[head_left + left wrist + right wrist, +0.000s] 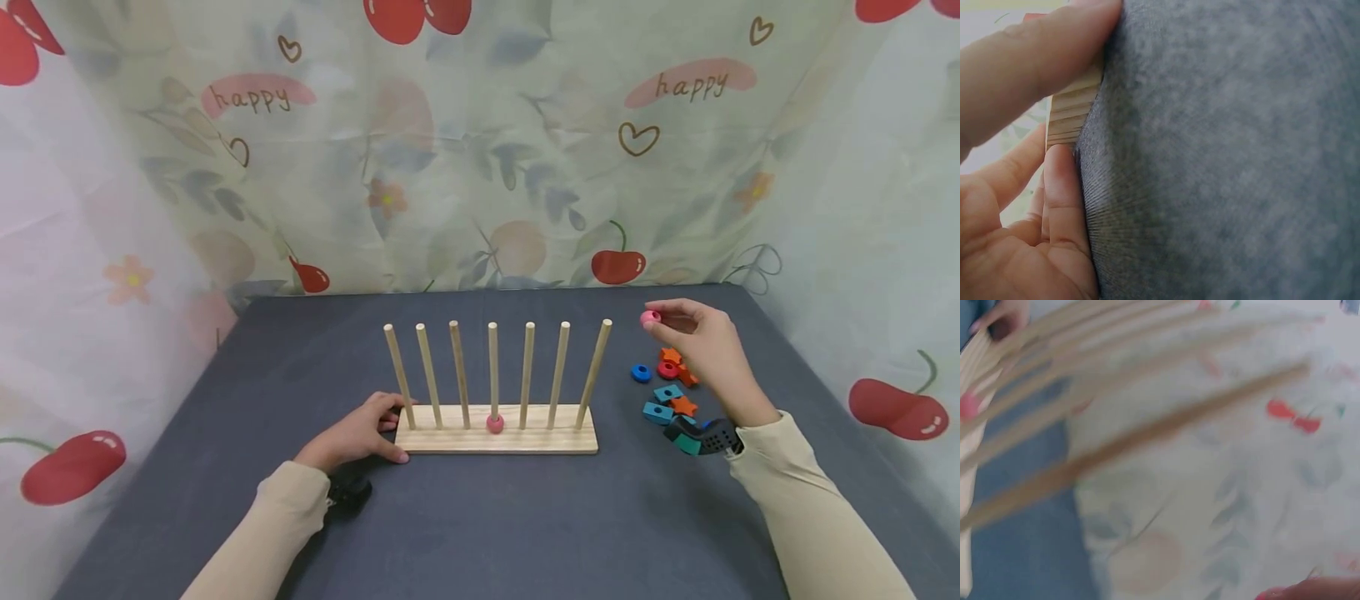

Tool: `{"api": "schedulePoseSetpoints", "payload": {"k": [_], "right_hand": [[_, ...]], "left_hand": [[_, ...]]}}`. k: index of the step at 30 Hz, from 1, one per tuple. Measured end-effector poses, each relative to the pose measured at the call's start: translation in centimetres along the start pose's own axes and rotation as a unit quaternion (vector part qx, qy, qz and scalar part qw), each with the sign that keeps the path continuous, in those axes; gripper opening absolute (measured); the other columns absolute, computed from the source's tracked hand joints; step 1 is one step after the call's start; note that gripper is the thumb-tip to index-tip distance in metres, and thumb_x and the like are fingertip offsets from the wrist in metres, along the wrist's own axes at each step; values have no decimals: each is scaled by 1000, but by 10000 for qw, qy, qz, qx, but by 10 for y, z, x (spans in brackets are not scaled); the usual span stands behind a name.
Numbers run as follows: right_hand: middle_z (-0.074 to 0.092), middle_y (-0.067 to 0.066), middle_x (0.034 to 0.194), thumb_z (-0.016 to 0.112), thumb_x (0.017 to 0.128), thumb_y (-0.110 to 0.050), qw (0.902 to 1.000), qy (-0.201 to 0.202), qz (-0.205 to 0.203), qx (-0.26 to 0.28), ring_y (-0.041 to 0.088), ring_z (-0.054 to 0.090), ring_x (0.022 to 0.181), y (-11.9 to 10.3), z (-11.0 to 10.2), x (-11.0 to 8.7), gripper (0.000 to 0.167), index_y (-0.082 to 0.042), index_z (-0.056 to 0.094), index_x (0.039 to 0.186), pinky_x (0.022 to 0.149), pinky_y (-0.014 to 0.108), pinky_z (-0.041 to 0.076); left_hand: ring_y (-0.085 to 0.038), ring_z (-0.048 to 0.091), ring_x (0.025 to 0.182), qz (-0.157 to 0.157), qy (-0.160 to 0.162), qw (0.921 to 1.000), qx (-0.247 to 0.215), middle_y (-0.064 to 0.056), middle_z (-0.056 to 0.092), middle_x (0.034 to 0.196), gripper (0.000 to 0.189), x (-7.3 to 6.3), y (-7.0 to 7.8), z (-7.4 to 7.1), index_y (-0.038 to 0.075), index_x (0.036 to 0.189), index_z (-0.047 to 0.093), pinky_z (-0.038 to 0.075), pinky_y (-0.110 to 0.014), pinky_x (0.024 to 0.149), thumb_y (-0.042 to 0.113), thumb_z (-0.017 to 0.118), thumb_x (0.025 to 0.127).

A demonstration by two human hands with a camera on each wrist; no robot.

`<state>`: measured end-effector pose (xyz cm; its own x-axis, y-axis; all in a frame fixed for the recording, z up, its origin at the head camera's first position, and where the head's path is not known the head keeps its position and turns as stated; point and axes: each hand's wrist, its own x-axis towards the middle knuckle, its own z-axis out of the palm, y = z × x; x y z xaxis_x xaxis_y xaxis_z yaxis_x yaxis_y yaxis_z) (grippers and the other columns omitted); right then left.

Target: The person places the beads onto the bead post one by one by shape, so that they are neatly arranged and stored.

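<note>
A wooden peg board point(450, 443) with several upright dowels stands on the dark tabletop. My left hand point(367, 427) grips its left end, thumb at the front corner and fingers along the side and back; the left wrist view shows the grained end of the base point(1069, 115) between thumb and fingers. At the foot of the middle dowel sits a pink bead point(495, 424). My right hand point(693, 333) pinches another pink bead point(650, 317) between thumb and fingertips, raised to the right of the rightmost dowel point(596, 367). Only a sliver of that bead point(1269, 593) shows in the right wrist view.
Under and beside my right hand lie loose pieces: a blue ring point(641, 373), a red ring point(667, 370), orange stars point(683, 406) and light blue blocks point(657, 412). My right wrist partly hides some. A printed cloth point(450, 167) hangs behind the table point(480, 525).
</note>
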<state>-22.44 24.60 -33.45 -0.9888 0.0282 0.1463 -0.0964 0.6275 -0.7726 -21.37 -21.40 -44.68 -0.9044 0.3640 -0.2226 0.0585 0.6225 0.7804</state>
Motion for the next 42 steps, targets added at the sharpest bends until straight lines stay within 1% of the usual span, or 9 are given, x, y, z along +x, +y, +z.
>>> {"api": "schedulePoseSetpoints", "payload": {"k": [2, 6, 10, 15, 18, 24, 30, 36, 42], "right_hand": [[66, 7, 120, 64, 91, -44, 9995, 144, -138, 229, -4, 62, 90, -13, -2, -4, 44, -17, 63, 126, 76, 14, 49], [62, -1, 123, 66, 90, -42, 9954, 456, -552, 644, -3, 60, 103, -43, -3, -12, 43, -19, 63, 126, 81, 11, 47], [61, -4, 125, 68, 90, -30, 9833, 609, -1163, 1258, 2, 60, 107, -72, -2, -23, 39, -15, 64, 126, 85, 12, 47], [67, 3, 119, 70, 89, -15, 9485, 146, -1656, 2695, 14, 64, 105, -107, 0, -34, 37, -6, 64, 125, 91, 18, 48], [67, 6, 119, 70, 89, -11, 9292, -112, -1853, 3196, 18, 64, 106, -125, 2, -39, 36, -4, 64, 124, 92, 21, 49], [68, 4, 115, 70, 88, -7, 9188, -306, -2453, 3076, 15, 66, 103, -149, 16, -38, 31, -4, 67, 119, 88, 24, 52], [69, 4, 112, 72, 86, -7, 9269, -524, -2669, 2586, 14, 68, 99, -157, 39, -33, 33, -3, 66, 118, 86, 29, 54], [68, 11, 110, 71, 87, -6, 9304, -449, -2678, 2465, 13, 68, 96, -146, 63, -29, 31, -3, 64, 117, 85, 29, 54], [64, 14, 115, 67, 88, 2, 9161, -219, -2966, 2690, 10, 64, 103, -126, 91, -27, 31, 2, 62, 118, 91, 26, 52]], "left_hand": [[-29, 46, 116, 8, -1, 10000, -3, -14, 41, 125, 77, 0, -1, 0, 7, 135, 51, 41, -47, 103, 14, 89, 68], [-29, 46, 115, -13, 5, 10000, -17, -14, 41, 125, 77, 0, -1, 1, 7, 135, 51, 41, -47, 103, 15, 89, 68], [-29, 46, 116, -4, -32, 10000, -82, -14, 40, 125, 77, -1, 0, 2, 7, 135, 51, 41, -47, 104, 15, 89, 68], [-29, 45, 115, 20, -64, 9999, -157, -14, 40, 124, 76, -1, 0, 1, 7, 135, 51, 40, -48, 104, 15, 88, 69], [-29, 45, 115, 25, -37, 9999, -122, -14, 41, 123, 76, -1, 0, 0, 7, 135, 51, 40, -47, 104, 15, 88, 69], [-30, 45, 116, 50, -40, 9999, -123, -14, 41, 122, 77, -2, -1, -1, 7, 135, 51, 41, -47, 104, 15, 88, 69], [-30, 45, 116, 34, -59, 10000, -66, -15, 40, 123, 80, -1, -2, 0, 7, 137, 50, 40, -48, 104, 14, 89, 68], [-31, 46, 117, 44, -76, 9999, -56, -15, 40, 123, 79, -1, -1, 0, 7, 137, 50, 40, -48, 104, 15, 89, 68], [-31, 45, 117, 30, -97, 9999, -82, -15, 40, 124, 80, 1, -1, 0, 8, 138, 49, 40, -49, 104, 15, 88, 69]]}}
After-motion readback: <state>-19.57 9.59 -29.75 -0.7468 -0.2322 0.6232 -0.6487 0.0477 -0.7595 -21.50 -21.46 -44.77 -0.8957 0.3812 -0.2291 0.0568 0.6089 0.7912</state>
